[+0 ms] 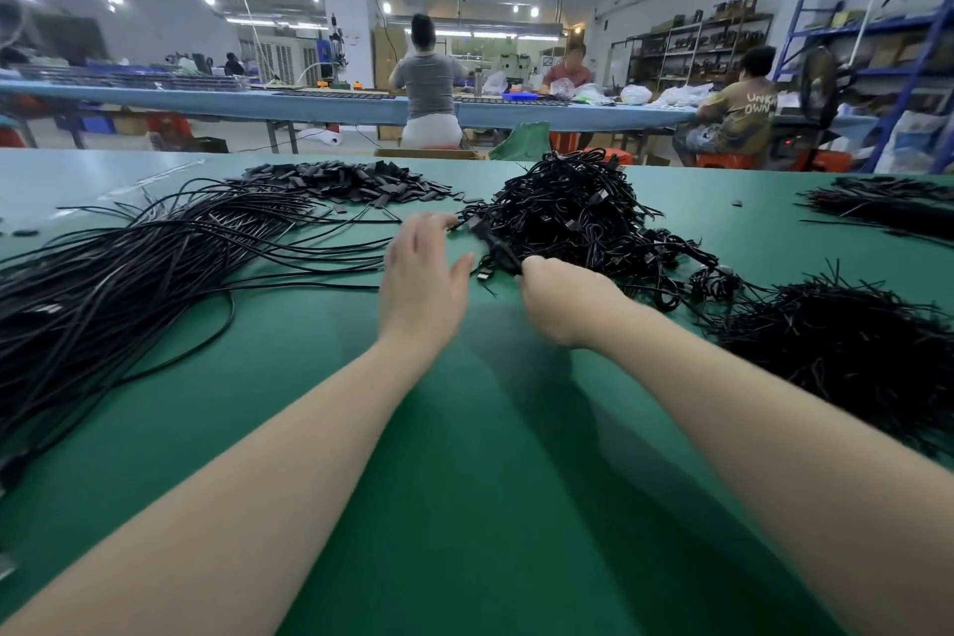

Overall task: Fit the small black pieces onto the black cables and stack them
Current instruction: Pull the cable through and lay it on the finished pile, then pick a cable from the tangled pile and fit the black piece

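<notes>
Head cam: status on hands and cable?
Right hand grips one black cable at the tangled pile. Left hand open beside it, holding nothing. Small black pieces heaped behind, untouched. Nothing blocking.

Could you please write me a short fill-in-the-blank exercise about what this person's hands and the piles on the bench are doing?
1. The right hand grips a black ____, while the left hand is open.
2. The table surface is ____ in colour.
3. The heap of small black pieces lies ____ the long straight cables, farther from the person.

Missing words: cable; green; behind
</notes>
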`<state>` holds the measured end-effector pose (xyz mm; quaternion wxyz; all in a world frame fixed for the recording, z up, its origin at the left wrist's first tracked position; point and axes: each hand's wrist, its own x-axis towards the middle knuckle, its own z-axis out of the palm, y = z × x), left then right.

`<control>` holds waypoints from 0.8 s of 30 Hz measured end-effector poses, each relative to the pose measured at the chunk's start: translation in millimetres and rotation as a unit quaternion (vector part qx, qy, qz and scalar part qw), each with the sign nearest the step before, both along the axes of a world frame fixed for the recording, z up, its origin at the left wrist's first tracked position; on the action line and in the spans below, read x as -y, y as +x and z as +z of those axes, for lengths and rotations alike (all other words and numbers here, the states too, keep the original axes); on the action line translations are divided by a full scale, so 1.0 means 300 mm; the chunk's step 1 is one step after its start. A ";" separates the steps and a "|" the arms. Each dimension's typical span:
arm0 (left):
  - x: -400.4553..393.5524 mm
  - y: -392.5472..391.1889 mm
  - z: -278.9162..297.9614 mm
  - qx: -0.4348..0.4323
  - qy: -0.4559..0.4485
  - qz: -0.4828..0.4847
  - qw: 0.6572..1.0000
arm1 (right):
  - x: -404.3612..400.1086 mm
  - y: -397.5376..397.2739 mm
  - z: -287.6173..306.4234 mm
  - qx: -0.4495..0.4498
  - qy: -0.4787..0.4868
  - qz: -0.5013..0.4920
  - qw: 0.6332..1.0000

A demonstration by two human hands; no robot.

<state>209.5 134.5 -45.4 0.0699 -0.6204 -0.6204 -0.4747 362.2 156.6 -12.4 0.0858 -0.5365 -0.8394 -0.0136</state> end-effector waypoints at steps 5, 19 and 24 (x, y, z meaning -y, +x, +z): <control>-0.001 0.015 -0.011 -0.370 0.024 -0.012 0.929 | 0.016 0.052 0.075 0.119 -0.002 0.108 0.987; 0.037 0.093 -0.014 -0.334 -0.026 0.049 0.941 | 0.033 0.176 0.299 0.340 0.084 -0.019 0.936; 0.003 0.018 -0.046 -0.010 -0.091 0.010 0.996 | -0.004 0.303 0.286 0.370 -0.087 -0.136 0.915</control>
